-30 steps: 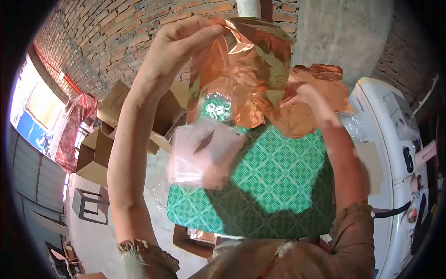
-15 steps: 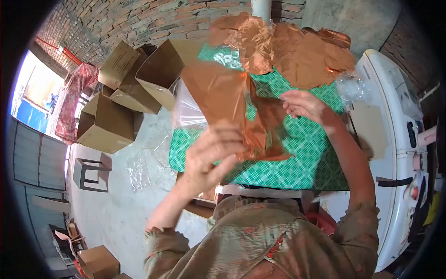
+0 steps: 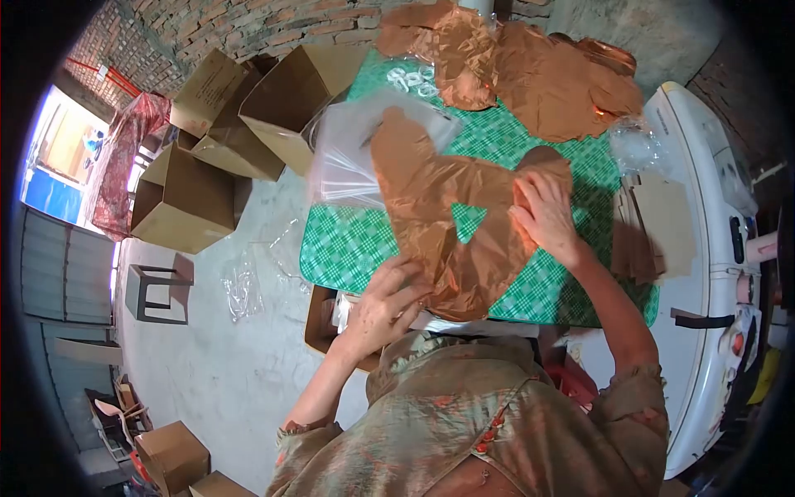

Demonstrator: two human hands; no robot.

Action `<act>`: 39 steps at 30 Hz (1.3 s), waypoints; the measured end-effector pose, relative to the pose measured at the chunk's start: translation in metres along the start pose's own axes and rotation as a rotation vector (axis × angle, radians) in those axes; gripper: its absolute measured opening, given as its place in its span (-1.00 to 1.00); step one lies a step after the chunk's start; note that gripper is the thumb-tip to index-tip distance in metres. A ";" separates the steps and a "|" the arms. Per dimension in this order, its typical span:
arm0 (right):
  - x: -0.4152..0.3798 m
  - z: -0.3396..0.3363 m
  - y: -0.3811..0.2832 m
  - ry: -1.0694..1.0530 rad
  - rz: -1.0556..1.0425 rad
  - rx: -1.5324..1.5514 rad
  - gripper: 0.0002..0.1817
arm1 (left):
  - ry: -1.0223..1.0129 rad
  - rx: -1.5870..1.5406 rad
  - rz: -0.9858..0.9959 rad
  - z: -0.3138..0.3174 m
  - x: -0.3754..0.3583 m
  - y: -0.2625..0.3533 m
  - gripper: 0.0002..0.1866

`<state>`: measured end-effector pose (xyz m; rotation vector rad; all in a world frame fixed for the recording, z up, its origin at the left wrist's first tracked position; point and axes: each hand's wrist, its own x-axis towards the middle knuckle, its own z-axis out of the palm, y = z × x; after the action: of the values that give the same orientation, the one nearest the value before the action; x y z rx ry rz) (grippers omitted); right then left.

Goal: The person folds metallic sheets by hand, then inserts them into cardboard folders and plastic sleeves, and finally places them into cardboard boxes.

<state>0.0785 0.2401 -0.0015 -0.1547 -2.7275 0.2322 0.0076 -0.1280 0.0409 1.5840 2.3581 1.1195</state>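
A flat, deflated foil balloon (image 3: 431,199), copper-coloured and crinkled, lies on the green checked tabletop (image 3: 352,248). It has wide legs and a triangular hole through which the green cloth shows. My left hand (image 3: 385,311) is at its lower left edge, fingers apart and bent, the tips touching the foil. On its right part rests my right hand (image 3: 546,215), fingers laid over the foil near the right leg. Under the balloon's upper left end is a stack of clear plastic bags (image 3: 344,161).
More copper foil balloons (image 3: 563,91) are piled at the back of the table, beside white rings (image 3: 411,80). Open cardboard boxes (image 3: 186,199) stand at the left. To the right are flat cardboard pieces (image 3: 662,224) and a white appliance (image 3: 704,331). A small stool (image 3: 161,294) is on the floor.
The foil balloon has gone from folded and lifted to spread out flat, its triangular hole now showing. My right hand has come down onto it; my left has moved slightly lower.
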 end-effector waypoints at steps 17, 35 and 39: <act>0.004 -0.008 0.030 0.096 -0.022 0.030 -0.46 | -0.071 0.463 0.089 0.042 0.100 -0.063 -0.15; 0.195 0.067 0.119 0.105 0.233 -0.156 -0.45 | 0.031 0.556 0.192 0.019 0.216 -0.097 -0.27; 0.203 0.055 0.133 -0.154 0.505 -0.320 -0.35 | 0.001 0.575 0.205 0.035 0.264 -0.120 -0.32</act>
<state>-0.1187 0.3914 0.0007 -0.9531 -2.8115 -0.0627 -0.1900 0.0867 0.0239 2.0227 2.7256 0.4686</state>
